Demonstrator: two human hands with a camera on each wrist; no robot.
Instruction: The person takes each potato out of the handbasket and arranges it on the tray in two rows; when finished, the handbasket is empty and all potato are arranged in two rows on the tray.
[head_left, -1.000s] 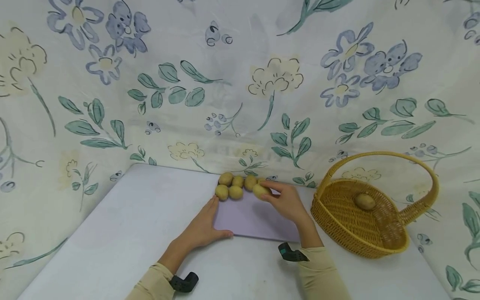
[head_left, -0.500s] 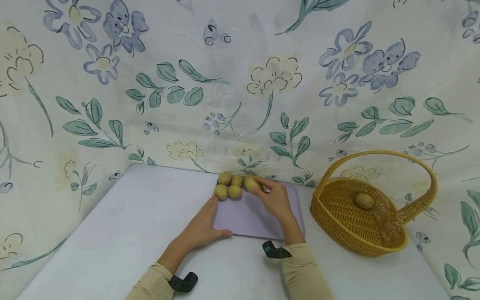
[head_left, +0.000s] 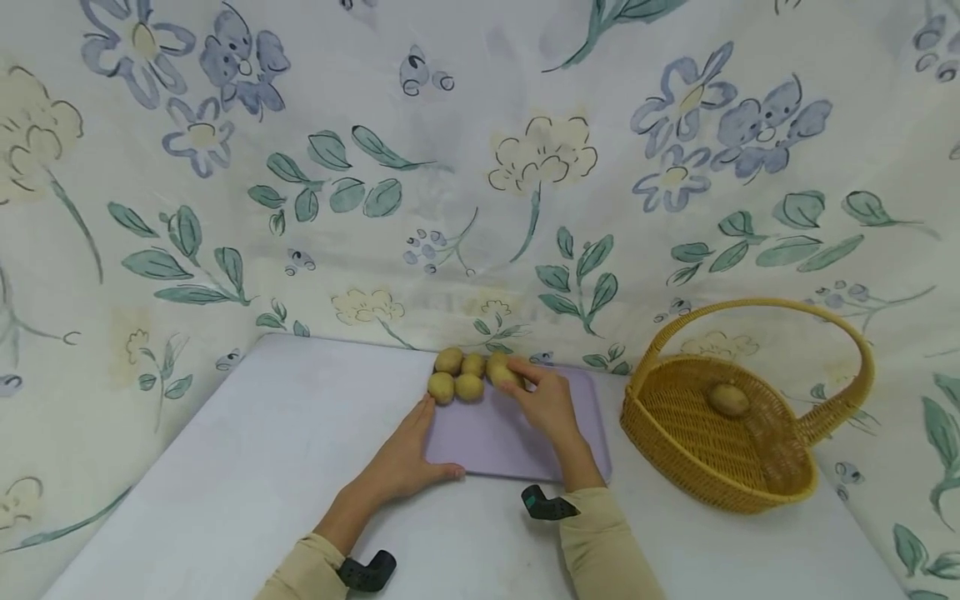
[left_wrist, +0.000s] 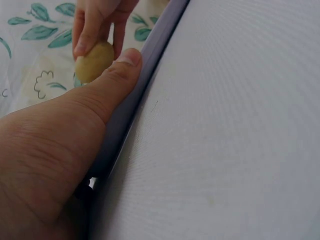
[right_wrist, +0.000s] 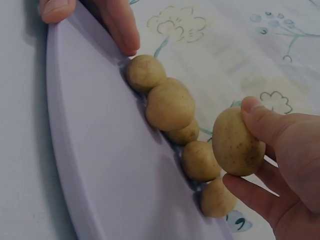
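My right hand (head_left: 551, 408) pinches a yellow-brown potato (right_wrist: 237, 142) between thumb and fingers, with a dark patch on its skin. The hand is over the back of a lilac tray (head_left: 480, 437), and the held potato overlaps one behind it in the head view. Several more potatoes (head_left: 469, 387) sit close together at the tray's back left. My left hand (head_left: 401, 458) rests against the tray's front left corner. Its fingers stretch along the left edge up to the nearest potato, while the thumb (left_wrist: 122, 67) lies at the front rim.
A wicker basket (head_left: 675, 462) with a tall arched handle stands tilted to the right of the tray, with one potato (head_left: 729, 400) inside. A white table (head_left: 285, 442) lies beneath everything. Flower-patterned cloth (head_left: 480, 242) hangs right behind the table's back edge.
My right hand has moved left with the potato, from the tray's right part to beside the other potatoes, and has slowed there. The left hand holds its place.
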